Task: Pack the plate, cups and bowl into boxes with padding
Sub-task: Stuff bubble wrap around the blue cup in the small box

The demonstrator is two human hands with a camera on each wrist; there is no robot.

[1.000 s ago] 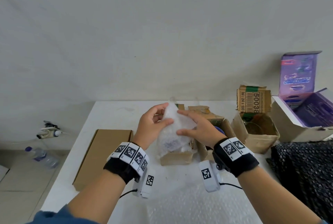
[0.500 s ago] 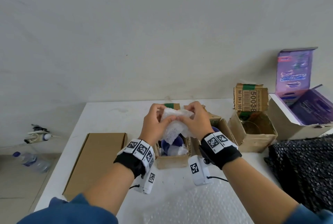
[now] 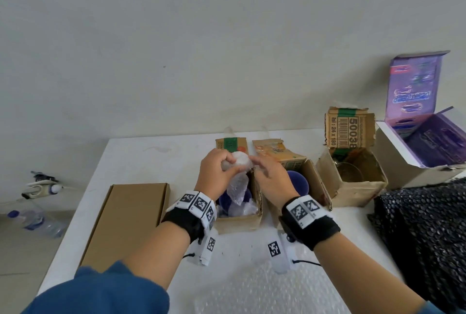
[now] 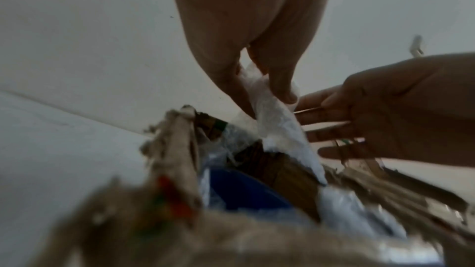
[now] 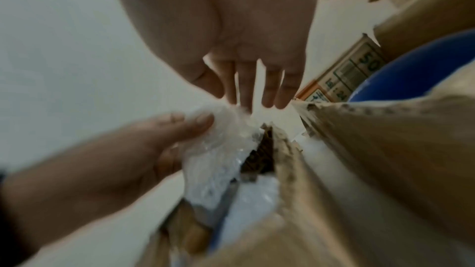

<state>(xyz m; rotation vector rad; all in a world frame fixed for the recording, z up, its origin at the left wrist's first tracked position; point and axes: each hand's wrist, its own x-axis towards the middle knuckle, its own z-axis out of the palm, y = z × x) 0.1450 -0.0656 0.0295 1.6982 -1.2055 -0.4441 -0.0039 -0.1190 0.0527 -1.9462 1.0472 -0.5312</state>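
A crumpled wad of clear bubble-wrap padding [image 3: 238, 162] is being pinched by the left hand [image 3: 219, 173], thumb and curled fingers closed around its upper end, directly above the small open brown cardboard box [image 3: 239, 220]. Its loose tail is hanging down into that box, where a dark blue cup [image 3: 227, 200] is sitting among more clear wrap. The right hand [image 3: 271, 182] is being held just beside the wad with its fingers [image 5: 257, 86] straight and slightly spread, the tips at the padding or just off it (the wrist views are too blurred to settle which).

A second dark blue round vessel [image 3: 297, 182] is lying in the neighbouring open carton, and a clear glass piece in the third, further right.

With only one hand gripping, the wad is likely to be let slip or to spring open once released, so the cup could be left bare against the cardboard wall. If the padding is being pushed down hard, the cup may be tipped, or the torn box flaps bent inward.
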